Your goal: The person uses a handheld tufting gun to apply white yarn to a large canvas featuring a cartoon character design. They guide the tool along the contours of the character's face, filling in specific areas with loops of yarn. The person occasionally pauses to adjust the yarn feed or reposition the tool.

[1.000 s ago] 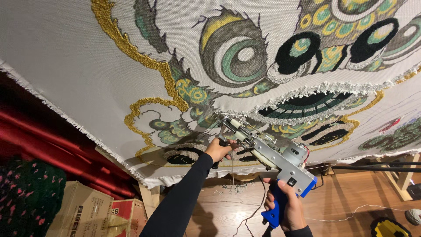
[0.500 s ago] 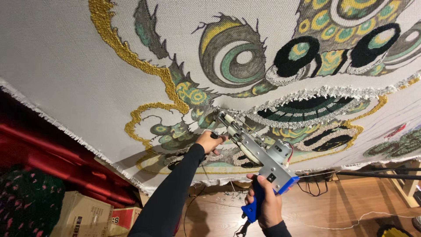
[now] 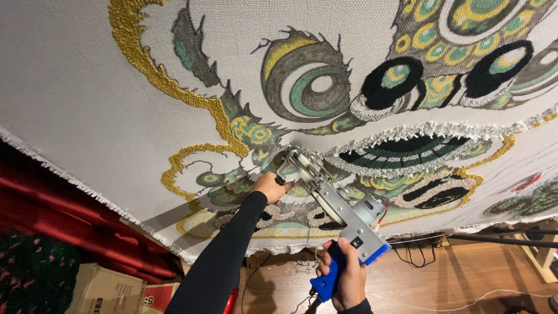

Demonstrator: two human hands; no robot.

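A large white tufting cloth [image 3: 87, 99] stretches across the view, carrying a yarn design in gold, green, grey and black. A metal tufting gun [image 3: 334, 200] with a blue handle is pressed nose-first against the cloth near the design's middle. My left hand [image 3: 268, 187], in a black sleeve, grips the gun's front handle close to the cloth. My right hand [image 3: 344, 280] is closed around the blue rear handle lower down. The gun's tip is hidden against the fabric.
The cloth's frayed lower edge [image 3: 104, 200] runs down to the right. Red fabric [image 3: 64, 221] and cardboard boxes [image 3: 104, 291] lie at the lower left. A wooden floor [image 3: 465, 285] with cables is at the lower right, beside a wooden frame leg [image 3: 540, 256].
Both hands and the tufting gun have shifted left and slightly up along the cloth. The grips are unchanged.
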